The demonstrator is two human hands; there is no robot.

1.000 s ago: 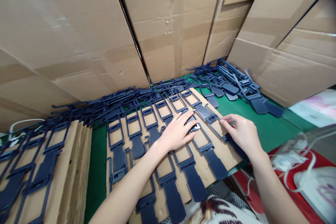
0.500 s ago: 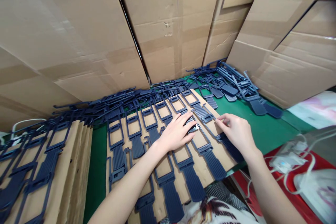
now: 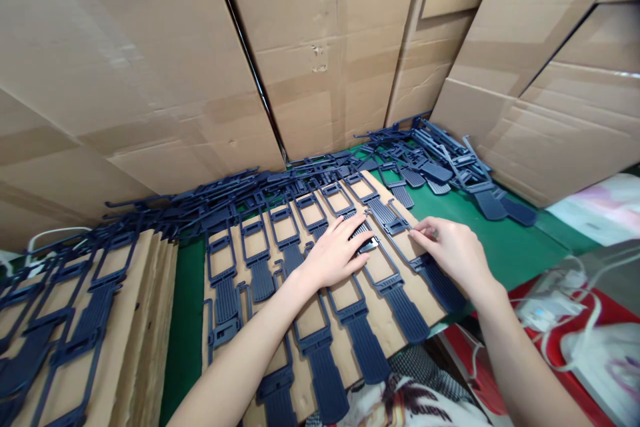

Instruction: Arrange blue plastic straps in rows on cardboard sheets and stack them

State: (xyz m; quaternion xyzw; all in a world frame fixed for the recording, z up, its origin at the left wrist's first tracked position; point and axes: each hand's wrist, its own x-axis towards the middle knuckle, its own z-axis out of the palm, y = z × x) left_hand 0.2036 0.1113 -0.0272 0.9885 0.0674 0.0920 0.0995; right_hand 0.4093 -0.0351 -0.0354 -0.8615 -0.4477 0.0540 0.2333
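Note:
Dark blue plastic frames with ribbed tabs lie in rows on a cardboard sheet point(image 3: 295, 213). My left hand point(image 3: 333, 257) rests with spread fingers over the parts near the middle of the sheet. A small shiny metal piece shows beside its fingers; its kind is hard to make out. At the sheet's right side, my right hand point(image 3: 453, 250) pinches the side bar of the rightmost plastic frame point(image 3: 411, 247), which lies along the edge. Just left of that frame sits another plastic frame point(image 3: 383, 267) with its ribbed tab toward me. My left forearm covers some frames.
A heap of loose blue frames point(image 3: 440, 160) lies at the back right of the green table point(image 3: 530, 247), and more run along the cardboard boxes point(image 3: 310, 80). On the left stands a stack of cardboard sheets point(image 3: 145, 320) bearing frames. White cables point(image 3: 595, 307) lie at the right.
Both hands stay almost in place. The right wrist has shifted slightly to the right, while its fingertips remain at the rightmost frame.

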